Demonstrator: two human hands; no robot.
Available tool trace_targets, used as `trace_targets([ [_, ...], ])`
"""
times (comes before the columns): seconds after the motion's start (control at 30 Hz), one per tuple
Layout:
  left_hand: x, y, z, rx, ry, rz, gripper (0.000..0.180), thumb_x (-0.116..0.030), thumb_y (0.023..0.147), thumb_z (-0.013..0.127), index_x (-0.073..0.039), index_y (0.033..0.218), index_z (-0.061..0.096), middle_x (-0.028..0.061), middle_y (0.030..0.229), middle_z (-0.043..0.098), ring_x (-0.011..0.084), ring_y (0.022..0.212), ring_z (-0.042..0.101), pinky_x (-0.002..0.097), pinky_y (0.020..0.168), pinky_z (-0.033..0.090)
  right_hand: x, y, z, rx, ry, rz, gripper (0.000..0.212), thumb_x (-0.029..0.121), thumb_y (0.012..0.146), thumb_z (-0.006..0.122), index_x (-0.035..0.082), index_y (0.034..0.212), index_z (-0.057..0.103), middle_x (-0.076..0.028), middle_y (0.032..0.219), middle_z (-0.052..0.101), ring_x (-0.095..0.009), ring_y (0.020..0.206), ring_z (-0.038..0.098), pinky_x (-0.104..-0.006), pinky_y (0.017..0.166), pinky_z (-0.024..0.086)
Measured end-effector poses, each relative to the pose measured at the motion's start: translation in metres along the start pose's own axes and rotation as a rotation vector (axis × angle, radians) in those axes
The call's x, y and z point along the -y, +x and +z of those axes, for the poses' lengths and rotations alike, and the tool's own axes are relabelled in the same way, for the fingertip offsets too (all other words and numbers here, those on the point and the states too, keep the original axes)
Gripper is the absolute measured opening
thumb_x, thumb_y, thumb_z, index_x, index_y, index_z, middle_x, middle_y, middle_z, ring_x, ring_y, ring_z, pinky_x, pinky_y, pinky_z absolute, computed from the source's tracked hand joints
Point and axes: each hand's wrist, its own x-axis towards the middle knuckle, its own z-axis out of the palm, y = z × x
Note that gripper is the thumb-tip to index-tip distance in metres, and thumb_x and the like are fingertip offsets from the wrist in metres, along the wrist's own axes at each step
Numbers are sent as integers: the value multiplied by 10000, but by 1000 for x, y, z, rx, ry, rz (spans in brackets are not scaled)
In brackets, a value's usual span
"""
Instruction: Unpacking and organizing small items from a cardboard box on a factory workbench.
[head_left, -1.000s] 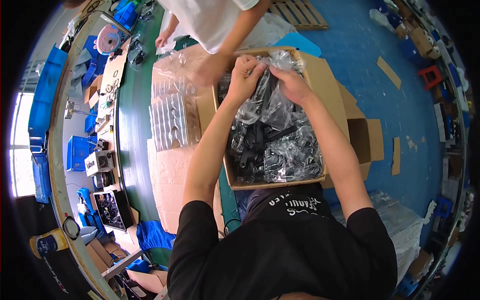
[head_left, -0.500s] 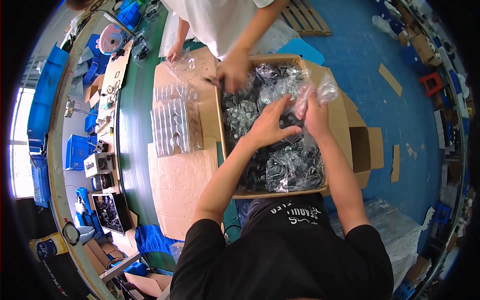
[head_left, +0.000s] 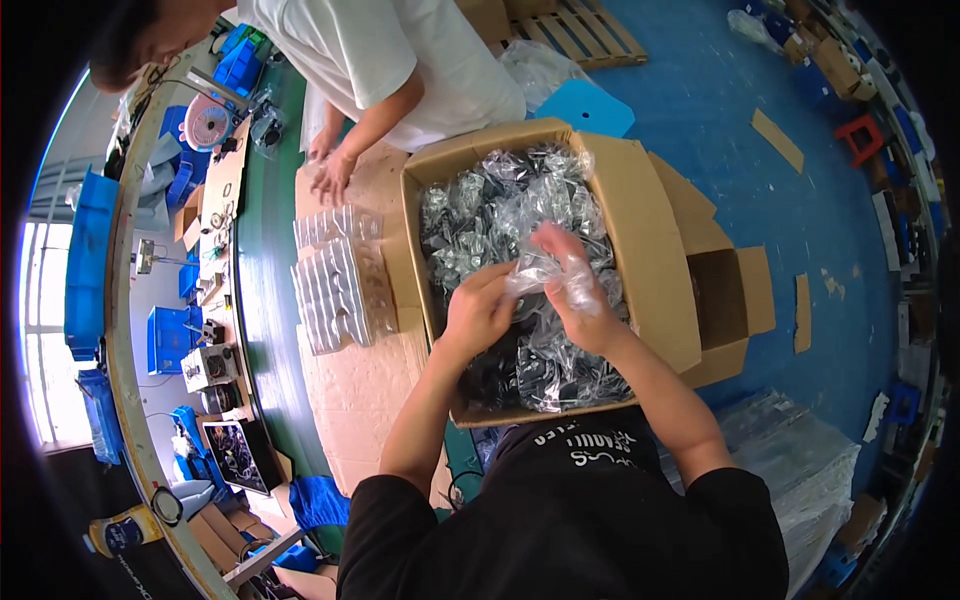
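Note:
Over an open cardboard box (head_left: 650,270) I work a clear plastic bag (head_left: 535,275) with both hands. My left hand (head_left: 482,312) is closed, pinching the bag's left edge between thumb and fingers. My right hand (head_left: 580,300) grips the same bag from the right, and the crumpled film lies over its fingers; whether anything is inside the bag I cannot tell. Below, the box is filled with dark parts wrapped in clear bags (head_left: 570,370). Left of the box, clear moulded plastic trays (head_left: 340,290) stand in a stack on a flat cardboard sheet (head_left: 345,400).
A co-worker in a white shirt (head_left: 350,60) leans in at the far left, hands on the cardboard sheet. A blue stool (head_left: 585,105) stands beyond the box. Open cardboard flaps (head_left: 745,290) stick out at right. A wrapped stack (head_left: 790,460) is at lower right.
My right hand has come left and down with the plastic bag, and my left hand has closed on it. The co-worker's hand has left the box for the cardboard sheet.

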Motion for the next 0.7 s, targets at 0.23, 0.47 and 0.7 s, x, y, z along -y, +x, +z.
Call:
trace_targets([
  [0.23, 0, 32, 19, -397, 240, 297, 183, -111, 784, 562, -57, 940, 639, 97, 899, 590, 282, 774, 519, 346, 781, 435, -38, -34, 32, -81, 468, 539, 353, 194, 966, 431, -3, 1257, 463, -102, 1067, 583, -169, 919, 552, -263, 828, 429],
  [0.47, 60, 127, 34, -455, -35, -35, 311, -254, 857, 534, 17, 970, 636, 179, 1014, 627, 312, 882, 565, 364, 796, 452, -63, -44, -12, -395, 1040, 569, 235, 272, 950, 490, 71, 860, 572, -41, 737, 528, -134, 741, 515, -278, 712, 441],
  [0.7, 45, 127, 38, -211, -402, 12, 210, -202, 927, 487, -22, 939, 595, 88, 871, 663, 201, 705, 595, 295, 675, 491, -70, -77, -87, -401, 725, 769, 277, 306, 922, 500, 63, 816, 579, -37, 780, 551, -124, 619, 412, -270, 709, 404],
])
